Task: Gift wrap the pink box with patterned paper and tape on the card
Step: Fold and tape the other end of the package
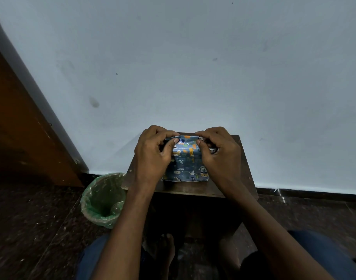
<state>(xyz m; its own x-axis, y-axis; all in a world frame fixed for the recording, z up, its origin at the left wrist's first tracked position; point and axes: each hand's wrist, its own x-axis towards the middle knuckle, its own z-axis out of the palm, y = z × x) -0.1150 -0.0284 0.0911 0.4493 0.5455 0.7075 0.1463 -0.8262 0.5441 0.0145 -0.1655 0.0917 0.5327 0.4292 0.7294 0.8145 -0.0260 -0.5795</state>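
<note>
Blue animal-print wrapping paper (188, 162) covers the whole box, so no pink surface shows anywhere. The left hand (152, 152) hides the parcel's left side below its grip, and the right hand (219, 154) hides the right side below its grip. Both sets of fingers curl over the far top edge, concealing how the paper is folded behind it. Whether tape or a card lies between the two grips cannot be told; a small shiny patch there is too small to identify. The far part of the tabletop (235, 142) behind the grips is mostly hidden. Both forearms are cut off by the bottom edge.
</note>
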